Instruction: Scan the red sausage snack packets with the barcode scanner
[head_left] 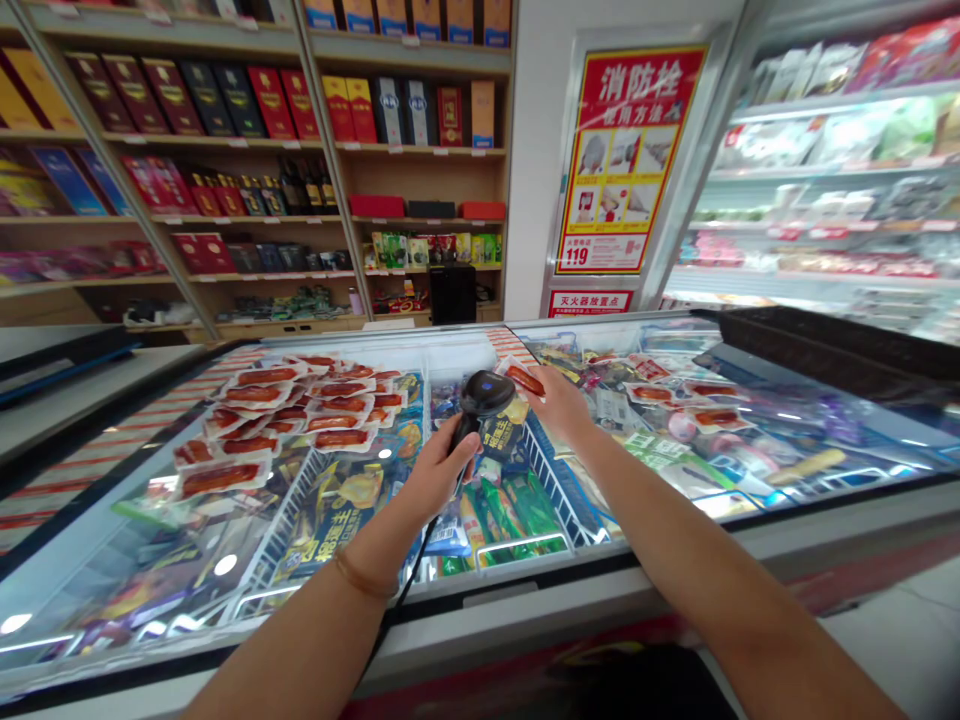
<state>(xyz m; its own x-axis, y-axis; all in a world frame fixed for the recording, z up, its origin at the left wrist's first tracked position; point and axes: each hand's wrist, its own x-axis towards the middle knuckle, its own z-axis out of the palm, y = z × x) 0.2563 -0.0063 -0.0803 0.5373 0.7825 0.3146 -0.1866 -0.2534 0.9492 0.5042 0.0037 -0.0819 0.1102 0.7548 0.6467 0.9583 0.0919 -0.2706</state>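
One scanner (487,393) beside one sausage packet (523,378)

Head view: the left hand (441,466) grips the scanner; the right hand (561,402), apart from it, pinches the sausage packet above the glass-topped freezer (847,535). Other packets (341,405) lie heaped on its glass.

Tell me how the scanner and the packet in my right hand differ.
The scanner is dark, while the packet shows reddish-brown contents in pale, see-through wrapping.
The scanner has a bulky head on a handle with a cord; the packet is a flat pouch.
The scanner is in your left hand, the packet in your right hand.
Both are held over the freezer.
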